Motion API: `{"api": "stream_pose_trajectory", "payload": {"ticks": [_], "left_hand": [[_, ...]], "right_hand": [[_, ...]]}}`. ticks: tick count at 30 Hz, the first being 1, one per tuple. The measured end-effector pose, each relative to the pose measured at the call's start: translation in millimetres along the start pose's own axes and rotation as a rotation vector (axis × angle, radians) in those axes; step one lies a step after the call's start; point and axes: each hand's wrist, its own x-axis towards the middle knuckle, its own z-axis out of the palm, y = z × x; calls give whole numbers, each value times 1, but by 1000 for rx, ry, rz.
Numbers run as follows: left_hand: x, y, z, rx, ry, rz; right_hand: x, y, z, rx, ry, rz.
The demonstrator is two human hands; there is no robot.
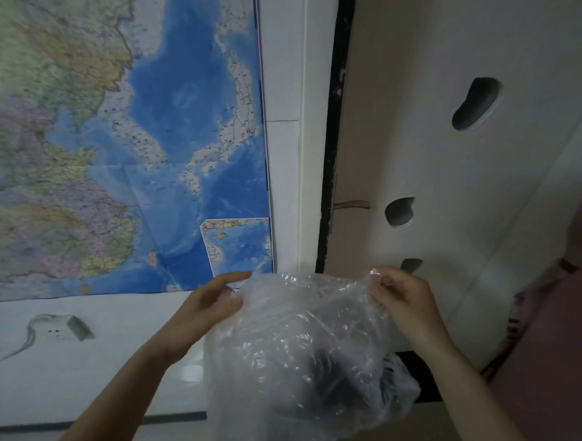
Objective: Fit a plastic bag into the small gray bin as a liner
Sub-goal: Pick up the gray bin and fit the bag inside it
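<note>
A clear, crinkled plastic bag (296, 348) hangs spread open between my two hands at the bottom centre. My left hand (216, 300) grips its left edge, thumb and fingers pinching the film. My right hand (402, 297) pinches the bag's upper right edge, fingers closed on it. A dark shape (339, 374) shows through the plastic low down; I cannot tell whether it is the gray bin.
A large wall map (118, 137) covers the left wall. Below it sit a white wall socket (65, 326) and cable. A door with a metal handle (349, 204) stands at centre, and a white panel with oval cut-outs (476, 103) on the right.
</note>
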Motion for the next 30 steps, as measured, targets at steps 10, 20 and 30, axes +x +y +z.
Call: {"api": "stream_pose_trajectory", "payload": {"ticks": [10, 20, 30], "left_hand": [[13, -18, 4, -34, 214, -22], [6, -95, 19, -357, 25, -270], [11, -189, 51, -481, 86, -441]], "right_hand": [[-3, 9, 6, 63, 16, 83], [-7, 74, 15, 12, 211, 232], [-20, 166, 22, 34, -104, 453]]}}
